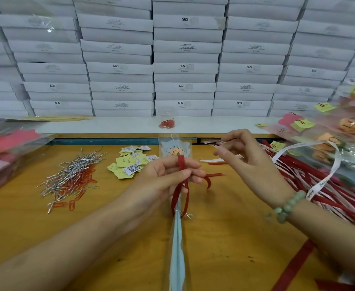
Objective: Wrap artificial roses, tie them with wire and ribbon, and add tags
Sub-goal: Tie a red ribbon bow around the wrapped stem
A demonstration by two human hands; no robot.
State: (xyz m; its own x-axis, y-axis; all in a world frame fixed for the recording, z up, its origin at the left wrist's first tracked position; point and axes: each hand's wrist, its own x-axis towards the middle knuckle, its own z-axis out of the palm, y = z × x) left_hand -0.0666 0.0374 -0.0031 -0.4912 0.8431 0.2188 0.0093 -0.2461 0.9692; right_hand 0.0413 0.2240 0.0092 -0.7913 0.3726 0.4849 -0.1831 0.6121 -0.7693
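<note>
Our rose (176, 259) lies lengthwise, stem towards us, head away; a wire (179, 211) cinches it; just beyond, our left hand (166, 177) pinches the ribbon (180, 164) in a loop; our right hand (243, 158) hovers right of it, apart, fingers curled, holding we cannot tell what; tags (130, 162) lie farther left.

In front of me, flat white boxes (185, 68) are stacked in tall columns like a wall behind a white ledge (120, 125). My wooden table (224, 244) is orange-yellow, scuffed and evenly lit.
</note>
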